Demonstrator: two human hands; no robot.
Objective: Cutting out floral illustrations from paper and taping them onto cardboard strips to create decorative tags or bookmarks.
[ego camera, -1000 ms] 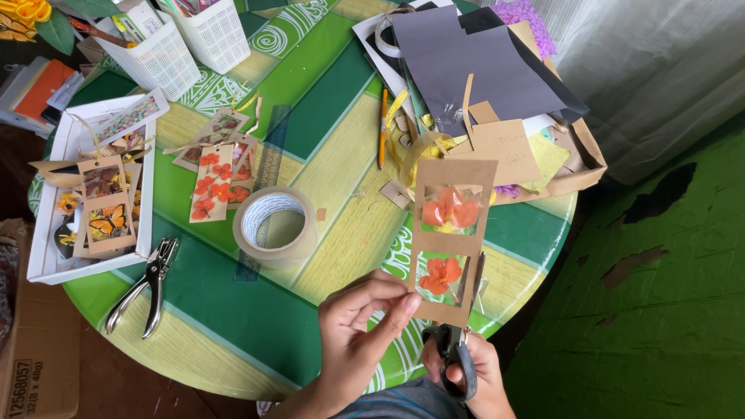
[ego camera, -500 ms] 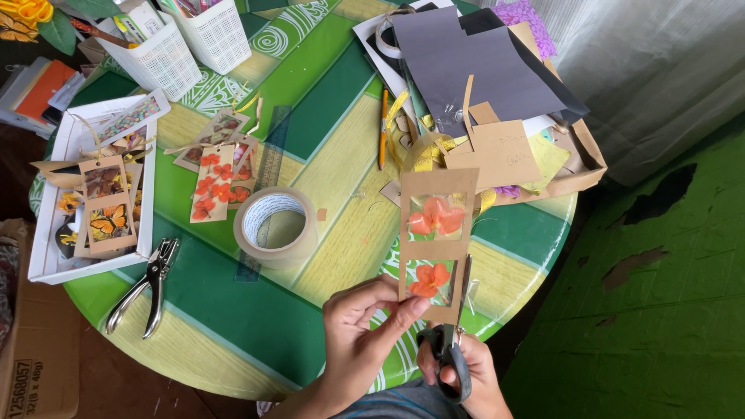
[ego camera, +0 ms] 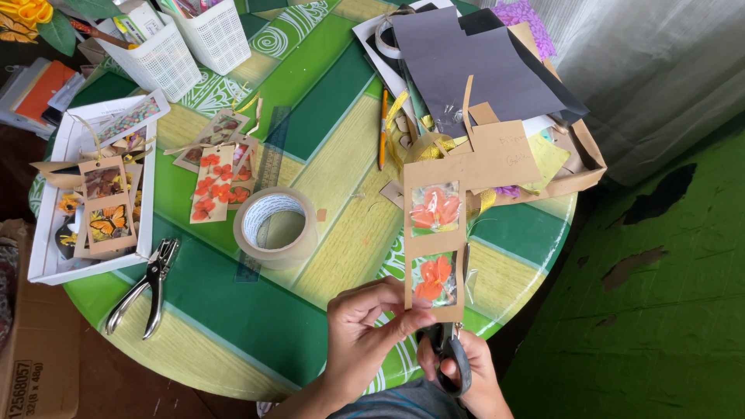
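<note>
1. Now the bookmark (ego camera: 434, 237), a brown card strip with two windows showing orange pressed flowers, is standing nearly straight up and down in the lower middle of the frame; a second ago it was leaning to the right and sitting a little further right.
2. The left hand (ego camera: 363, 326) is pinching the bookmark's bottom left corner between thumb and fingers, much as it was before, though the hand is sitting slightly lower in the frame.
3. The right hand (ego camera: 458, 365) is gripping the scissors (ego camera: 450, 353) at the bottom edge of the frame, fingers closed through the dark handles, just under the bookmark's lower end.
4. The scissor blades are hiding behind the bookmark and the left fingers, so whether they are open or cutting the card is impossible to tell.
5. The tape roll (ego camera: 275, 225), the punch (ego camera: 147, 283) at the lower left and the finished bookmarks in the white tray (ego camera: 46, 268) at the left are lying where they were.
6. The forearms are being cut off by the bottom edge, and the paper pile at the upper right is covering whatever is lying under it.
</note>
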